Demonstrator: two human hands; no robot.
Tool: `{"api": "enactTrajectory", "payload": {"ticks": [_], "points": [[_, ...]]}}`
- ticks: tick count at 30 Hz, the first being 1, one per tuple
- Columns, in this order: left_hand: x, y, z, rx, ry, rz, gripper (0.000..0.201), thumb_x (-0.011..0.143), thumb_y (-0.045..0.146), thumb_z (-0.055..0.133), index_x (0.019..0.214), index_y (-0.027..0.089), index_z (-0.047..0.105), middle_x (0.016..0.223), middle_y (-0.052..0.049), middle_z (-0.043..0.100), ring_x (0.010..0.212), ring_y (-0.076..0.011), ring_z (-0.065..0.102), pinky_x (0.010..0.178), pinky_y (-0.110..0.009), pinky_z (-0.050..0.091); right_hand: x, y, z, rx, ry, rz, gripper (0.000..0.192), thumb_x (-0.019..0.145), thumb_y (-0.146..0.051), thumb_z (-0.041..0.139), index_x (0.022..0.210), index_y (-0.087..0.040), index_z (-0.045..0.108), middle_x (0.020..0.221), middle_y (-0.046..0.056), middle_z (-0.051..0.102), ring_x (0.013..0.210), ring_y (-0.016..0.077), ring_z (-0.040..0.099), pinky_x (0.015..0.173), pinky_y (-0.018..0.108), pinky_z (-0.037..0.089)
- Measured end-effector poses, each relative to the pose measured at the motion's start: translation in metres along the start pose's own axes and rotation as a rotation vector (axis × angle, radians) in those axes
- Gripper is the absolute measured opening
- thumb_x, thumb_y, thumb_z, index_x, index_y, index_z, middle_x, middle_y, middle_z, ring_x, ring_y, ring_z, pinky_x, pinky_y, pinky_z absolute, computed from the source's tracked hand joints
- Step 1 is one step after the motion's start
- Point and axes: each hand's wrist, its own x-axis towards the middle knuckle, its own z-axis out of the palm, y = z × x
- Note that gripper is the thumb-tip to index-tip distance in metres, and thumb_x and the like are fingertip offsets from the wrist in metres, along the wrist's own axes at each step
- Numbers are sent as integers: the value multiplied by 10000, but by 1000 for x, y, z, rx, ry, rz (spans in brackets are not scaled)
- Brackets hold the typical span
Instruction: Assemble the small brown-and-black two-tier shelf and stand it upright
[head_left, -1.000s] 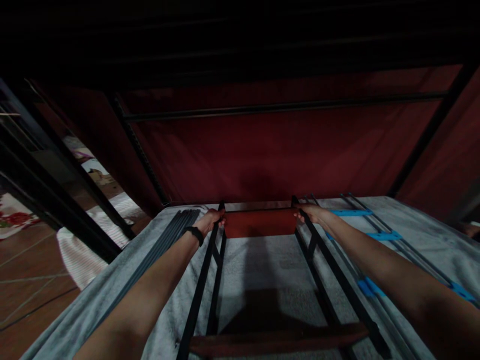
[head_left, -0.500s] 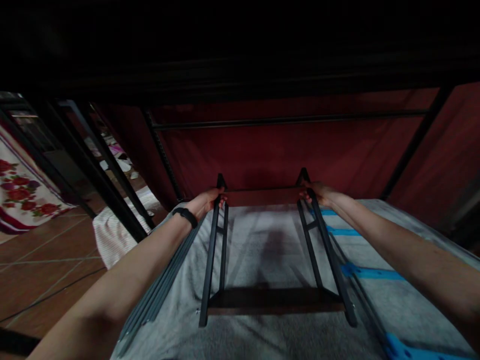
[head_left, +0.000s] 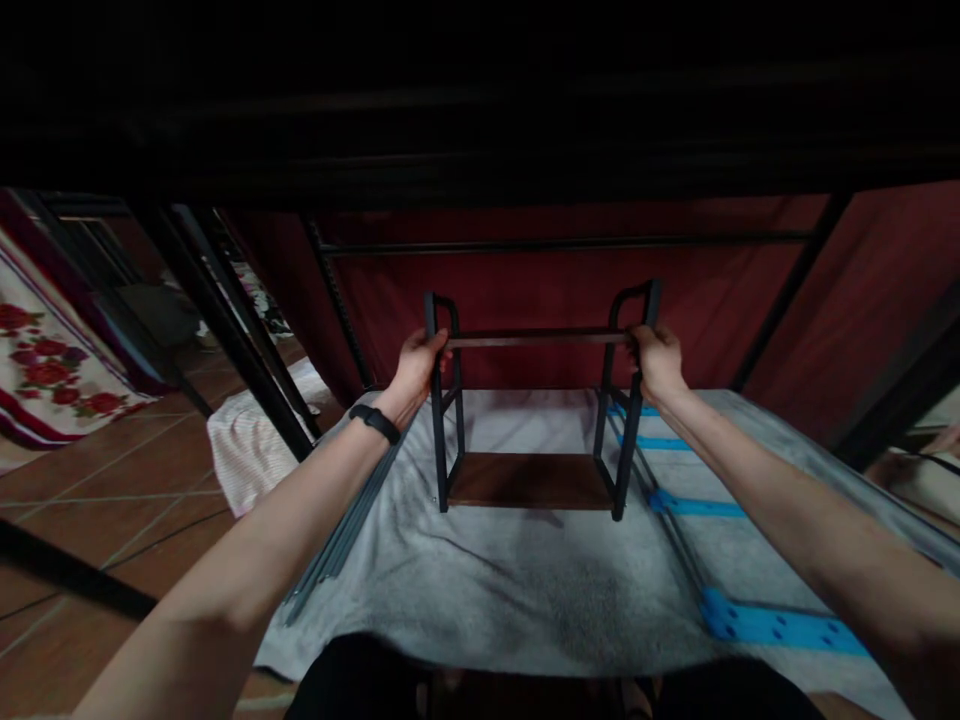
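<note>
A small two-tier shelf [head_left: 531,480] with a dark metal frame and brown boards stands upright on a grey blanket [head_left: 525,600]. My left hand [head_left: 420,368], below a black wristband [head_left: 375,422], is closed around its left side frame near the upper board. My right hand [head_left: 657,362] grips the right side frame at about the same height. Between my hands the upper board [head_left: 532,338] shows nearly edge-on. Fingertips behind the frame are partly hidden.
Grey tubes [head_left: 349,525] lie left of the shelf. Blue slotted pieces [head_left: 780,620] joined to dark rods lie on the right. Black metal posts [head_left: 225,325] and a dark beam overhead surround the space, with a red curtain [head_left: 525,285] behind. Tiled floor [head_left: 112,510] shows at left.
The shelf has tipped from leaning back to upright, its lower board now farther from me. My hands appear slightly higher in view, still holding its sides.
</note>
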Motion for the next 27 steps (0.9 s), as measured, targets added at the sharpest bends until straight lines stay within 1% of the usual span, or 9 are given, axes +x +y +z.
{"api": "enactTrajectory", "payload": {"ticks": [2, 5, 9, 12, 16, 20, 24, 27], "points": [[-17, -7, -2, -8, 58, 65, 218, 782, 313, 712, 823, 183, 543, 623, 45, 548, 482, -64, 495, 418, -157, 344, -15, 2, -7, -31, 23, -54, 121, 810, -335, 582, 810, -220, 545, 554, -55, 546, 410, 93, 410, 362, 212, 285], [-47, -17, -9, -16, 111, 79, 233, 770, 348, 705, 836, 198, 539, 682, 42, 549, 525, -60, 509, 467, -159, 372, -39, 7, -19, -57, 42, -106, 157, 796, -376, 577, 829, -224, 554, 591, -48, 537, 439, 94, 423, 386, 214, 284], [-87, -26, -18, 7, 133, 82, 219, 771, 373, 687, 851, 210, 565, 736, 36, 557, 535, -60, 475, 519, -183, 390, -73, 17, -35, -45, 60, -134, 183, 776, -388, 567, 856, -225, 584, 616, -58, 493, 450, 86, 410, 410, 213, 294], [-109, -30, -22, -4, 129, 120, 208, 777, 366, 687, 874, 208, 593, 762, 28, 561, 560, -69, 464, 522, -191, 376, -95, 27, -47, -30, 86, -120, 176, 754, -370, 579, 850, -223, 595, 634, -63, 487, 440, 79, 399, 404, 215, 290], [-125, -30, -23, 31, 138, 123, 203, 801, 370, 671, 905, 207, 609, 789, 17, 571, 579, -81, 454, 532, -198, 386, -113, 35, -59, -17, 91, -87, 179, 746, -366, 594, 851, -222, 608, 623, -70, 480, 430, 76, 412, 404, 212, 294], [-137, -29, -22, 59, 99, 131, 206, 824, 384, 671, 919, 210, 612, 805, 16, 568, 614, -91, 474, 572, -204, 409, -117, 37, -68, -8, 84, -72, 185, 755, -374, 598, 867, -226, 608, 611, -75, 465, 438, 82, 428, 409, 212, 301], [-151, -28, -21, 114, 78, 111, 228, 849, 422, 657, 954, 223, 620, 838, 10, 590, 636, -103, 513, 608, -217, 443, -119, 35, -79, -23, 55, -48, 234, 785, -429, 605, 909, -231, 608, 650, -65, 493, 470, 91, 456, 443, 222, 351], [-159, -27, -21, 173, 68, 76, 265, 857, 450, 640, 1016, 238, 632, 954, -10, 629, 691, -123, 567, 655, -237, 485, -121, 35, -90, -50, 22, -35, 291, 805, -475, 605, 981, -243, 606, 735, -51, 534, 515, 97, 493, 495, 229, 410]]}}
